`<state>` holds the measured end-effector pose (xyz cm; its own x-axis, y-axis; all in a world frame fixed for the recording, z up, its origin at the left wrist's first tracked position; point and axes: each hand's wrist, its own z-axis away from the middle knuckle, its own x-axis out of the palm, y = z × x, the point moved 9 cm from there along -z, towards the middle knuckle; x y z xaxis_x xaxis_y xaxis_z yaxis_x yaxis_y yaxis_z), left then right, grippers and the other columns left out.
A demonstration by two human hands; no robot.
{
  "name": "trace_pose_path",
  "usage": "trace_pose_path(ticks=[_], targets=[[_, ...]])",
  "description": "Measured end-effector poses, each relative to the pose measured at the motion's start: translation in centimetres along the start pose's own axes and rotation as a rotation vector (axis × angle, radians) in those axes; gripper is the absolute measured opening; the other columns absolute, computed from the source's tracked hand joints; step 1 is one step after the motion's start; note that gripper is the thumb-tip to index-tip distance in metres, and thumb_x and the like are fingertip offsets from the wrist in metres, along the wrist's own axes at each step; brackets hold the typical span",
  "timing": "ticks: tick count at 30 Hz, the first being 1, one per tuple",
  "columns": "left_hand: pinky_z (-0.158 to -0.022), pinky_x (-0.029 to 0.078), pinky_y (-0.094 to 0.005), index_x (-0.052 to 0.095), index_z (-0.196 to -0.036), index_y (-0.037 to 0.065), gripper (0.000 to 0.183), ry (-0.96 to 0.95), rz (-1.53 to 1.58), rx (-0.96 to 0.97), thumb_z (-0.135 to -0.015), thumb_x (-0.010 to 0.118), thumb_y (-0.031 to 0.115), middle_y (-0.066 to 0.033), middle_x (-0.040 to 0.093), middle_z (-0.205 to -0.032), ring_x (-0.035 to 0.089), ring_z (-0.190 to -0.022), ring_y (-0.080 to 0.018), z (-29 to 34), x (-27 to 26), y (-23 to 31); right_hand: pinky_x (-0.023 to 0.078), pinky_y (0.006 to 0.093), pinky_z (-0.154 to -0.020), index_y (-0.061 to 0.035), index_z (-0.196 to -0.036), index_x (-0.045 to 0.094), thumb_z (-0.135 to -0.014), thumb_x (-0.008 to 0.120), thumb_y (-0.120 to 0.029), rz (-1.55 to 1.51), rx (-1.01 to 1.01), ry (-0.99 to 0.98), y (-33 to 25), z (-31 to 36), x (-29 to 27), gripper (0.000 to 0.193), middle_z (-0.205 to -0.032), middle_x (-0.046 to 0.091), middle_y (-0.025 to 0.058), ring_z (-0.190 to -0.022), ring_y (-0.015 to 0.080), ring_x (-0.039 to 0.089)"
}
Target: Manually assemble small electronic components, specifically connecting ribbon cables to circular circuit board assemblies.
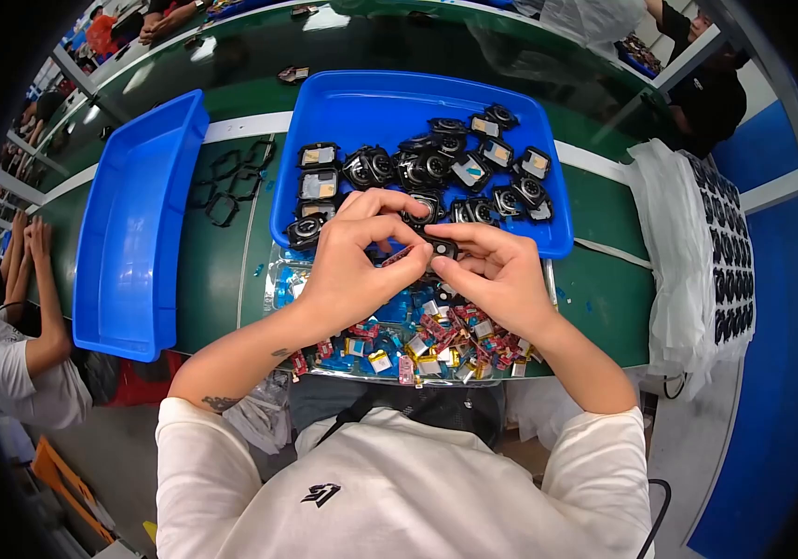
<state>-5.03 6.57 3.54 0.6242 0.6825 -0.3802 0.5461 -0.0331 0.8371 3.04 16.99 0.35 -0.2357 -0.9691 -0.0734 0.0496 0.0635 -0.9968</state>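
Over the table's near edge both my hands meet around a small black watch case (443, 248). My right hand (501, 275) grips it with thumb and fingers closed on its side. Between the thumb and fingers of my left hand (352, 256) a small red circuit board (398, 255) shows, close against the case; the fingers hide much of it. Just beyond lies a blue tray (361, 88) holding many black watch cases, some with a pale panel showing. Below my hands, red circuit boards with silvery battery cells (436, 335) lie heaped in a clear shallow tray (278, 284).
Another blue tray (129, 233) stands tilted at the left. Black frames (224, 207) lie on the green table beside it. To the right, white sheeting (664, 252) hangs by a stack of trays with round black parts (727, 242). Other people work at the left and far side.
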Motion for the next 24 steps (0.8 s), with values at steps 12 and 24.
trace_pose_path(ticks=[12, 24], targets=[[-0.062, 0.047, -0.0256, 0.069, -0.077, 0.002, 0.008, 0.010, 0.034, -0.082, -0.072, 0.071, 0.008, -0.0082, 0.063, -0.099, 0.056, -0.083, -0.0166, 0.3, 0.5, -0.5, 0.052, 0.0215, -0.061, 0.0023, -0.106, 0.065, -0.086, 0.061, -0.004, 0.030, -0.264, 0.139, -1.0, 0.3, -0.6, 0.021, -0.093, 0.067, 0.0104, -0.080, 0.0101, 0.064], [-0.056, 0.044, -0.0205, 0.070, -0.084, 0.002, 0.010, -0.005, 0.102, -0.132, -0.075, 0.071, 0.006, -0.0042, 0.065, -0.081, 0.055, -0.065, -0.0059, 0.5, 0.0, -0.4, 0.050, 0.0202, -0.070, 0.0053, -0.098, 0.064, -0.082, 0.063, 0.003, -0.116, -0.242, 0.289, -1.3, 0.2, -3.1, 0.016, -0.092, 0.062, 0.0054, -0.081, 0.0082, 0.060]])
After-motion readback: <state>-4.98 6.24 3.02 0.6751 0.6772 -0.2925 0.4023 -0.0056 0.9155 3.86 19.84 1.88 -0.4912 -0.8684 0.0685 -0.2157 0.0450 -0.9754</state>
